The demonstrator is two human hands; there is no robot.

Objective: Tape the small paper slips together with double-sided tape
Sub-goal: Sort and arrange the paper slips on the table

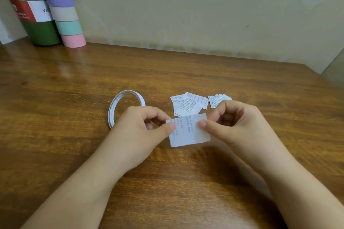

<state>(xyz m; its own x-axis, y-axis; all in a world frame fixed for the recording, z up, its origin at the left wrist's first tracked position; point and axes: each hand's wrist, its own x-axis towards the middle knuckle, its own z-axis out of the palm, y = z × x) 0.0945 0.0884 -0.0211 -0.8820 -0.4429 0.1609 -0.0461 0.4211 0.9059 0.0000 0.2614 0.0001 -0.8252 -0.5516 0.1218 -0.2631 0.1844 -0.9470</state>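
The wooden table (74,83) carries a green flask (28,9) and striped tube (63,9) at the far left; the tape roll (119,102) lies behind the left hand (137,132); loose slips (188,104) lie behind the right hand (240,126); both hands pinch the held slip (188,132) between them.

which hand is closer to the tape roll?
Left. The left hand overlaps the near edge of the tape roll. The right hand is well off to the roll's right, pinching the other side of the paper slip.
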